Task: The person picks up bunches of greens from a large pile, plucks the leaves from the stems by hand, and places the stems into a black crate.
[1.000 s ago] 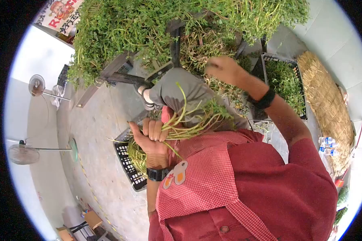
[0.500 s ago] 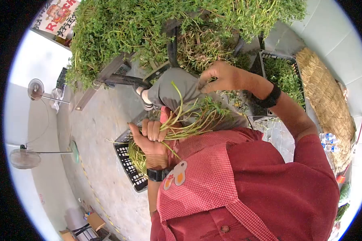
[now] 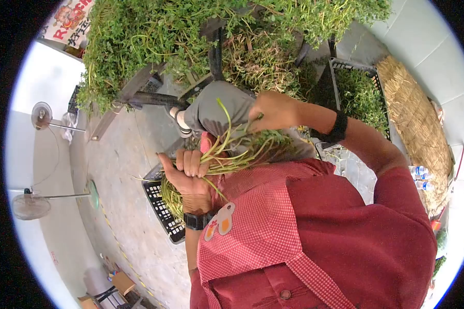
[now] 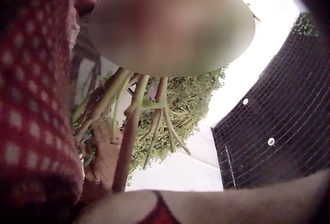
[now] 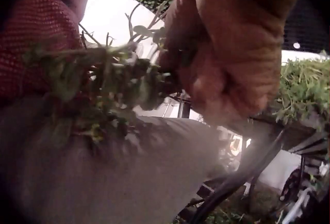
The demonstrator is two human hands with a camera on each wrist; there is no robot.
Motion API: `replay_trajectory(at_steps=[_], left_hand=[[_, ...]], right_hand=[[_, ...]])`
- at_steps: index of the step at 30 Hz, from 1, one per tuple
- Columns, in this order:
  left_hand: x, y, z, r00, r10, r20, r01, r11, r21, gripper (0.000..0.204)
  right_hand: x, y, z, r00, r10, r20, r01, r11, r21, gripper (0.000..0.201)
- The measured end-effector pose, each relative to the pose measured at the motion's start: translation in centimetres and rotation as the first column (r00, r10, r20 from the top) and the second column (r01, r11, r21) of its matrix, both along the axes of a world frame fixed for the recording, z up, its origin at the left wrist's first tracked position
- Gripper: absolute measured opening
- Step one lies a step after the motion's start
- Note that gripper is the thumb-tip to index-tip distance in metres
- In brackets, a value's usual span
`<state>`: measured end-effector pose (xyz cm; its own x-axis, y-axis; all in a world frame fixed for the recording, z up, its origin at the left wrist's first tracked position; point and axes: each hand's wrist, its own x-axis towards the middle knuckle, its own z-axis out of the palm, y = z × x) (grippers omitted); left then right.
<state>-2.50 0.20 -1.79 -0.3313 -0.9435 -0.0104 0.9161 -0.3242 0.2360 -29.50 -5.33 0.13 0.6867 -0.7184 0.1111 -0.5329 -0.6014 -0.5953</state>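
A bunch of leafy green stems point(image 3: 242, 160) lies across the person's lap, its leafy ends to the right. The left hand point(image 3: 188, 172) grips it, fingers curled round the stems and thumb out to the side. Over the far side of the bunch, the right hand point(image 3: 276, 110) pinches a thin green stem between thumb and fingers. In the right wrist view, the right hand point(image 5: 227, 54) is curled beside the blurred leaves point(image 5: 103, 85). Bare stalks point(image 4: 135, 115) run down through the left wrist view, below a blurred patch.
A table heaped with greens point(image 3: 154, 46) stands in front, with more plants point(image 3: 263, 62) piled beneath. A black crate point(image 3: 157, 208) holding stems is on the left; another crate point(image 3: 335, 77) with greens sits on the right. A straw roll point(image 3: 415, 134) leans near the wall.
The right hand has come down and left toward the bunch, its fingers closing on a stem. The left hand keeps its grip on the bunch.
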Motion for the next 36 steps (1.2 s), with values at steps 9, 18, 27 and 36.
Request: replay_trajectory(at_steps=[9, 18, 27, 36], left_hand=[[-0.2, 0.1, 0.0, 0.998, 0.052, 0.02, -0.053, 0.997, 0.054, 0.059], [0.2, 0.2, -0.1, 0.998, 0.059, 0.007, -0.059, 0.997, 0.046, 0.059], [-0.2, 0.1, 0.1, 0.997, 0.076, 0.026, -0.077, 0.996, 0.053, 0.06], [-0.6, -0.3, -0.3, 0.992, 0.1, 0.077, -0.104, 0.994, 0.038, 0.059]], right_hand=[[-2.4, 1.2, 2.4, 0.947, -0.169, 0.274, 0.177, 0.984, -0.004, 0.017], [1.0, 3.3, 1.9, 0.956, 0.045, -0.289, -0.093, 0.984, -0.154, 0.024], [0.4, 3.7, 0.5, 0.982, 0.063, -0.176, -0.106, 0.963, -0.248, 0.02], [0.2, 2.5, -0.1, 0.986, -0.091, -0.136, 0.065, 0.98, -0.19, 0.02]])
